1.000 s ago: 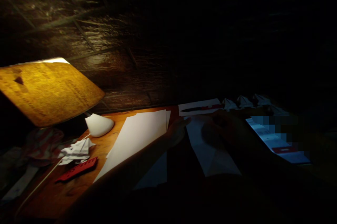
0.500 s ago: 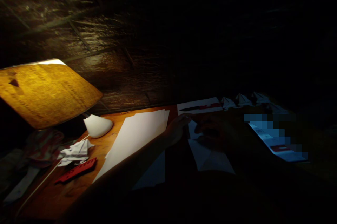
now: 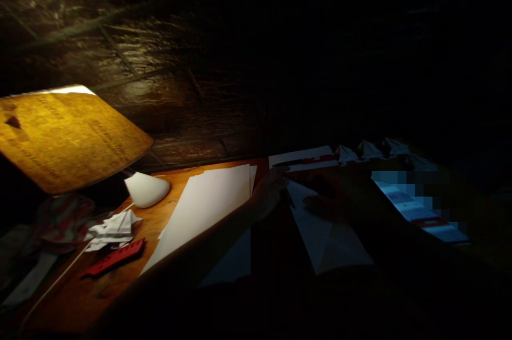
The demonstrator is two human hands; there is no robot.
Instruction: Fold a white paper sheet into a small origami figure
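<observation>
L hand (image 3: 272, 189) at creased sheet (image 3: 320, 241), far L corner; R hand (image 3: 330, 199) over it; apart, can't tell grips, v. dark.

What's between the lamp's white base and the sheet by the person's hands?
In the head view: a stack of white paper, partly covered by the left forearm, then the left hand at the upper left edge of the sheet.

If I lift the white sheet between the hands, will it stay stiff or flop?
The white sheet will probably flop, since it looks like thin paper. It may bend first along the faint crease lines toward its near end. Lying broad and fairly flat, it seems likelier to slide than roll.
</observation>
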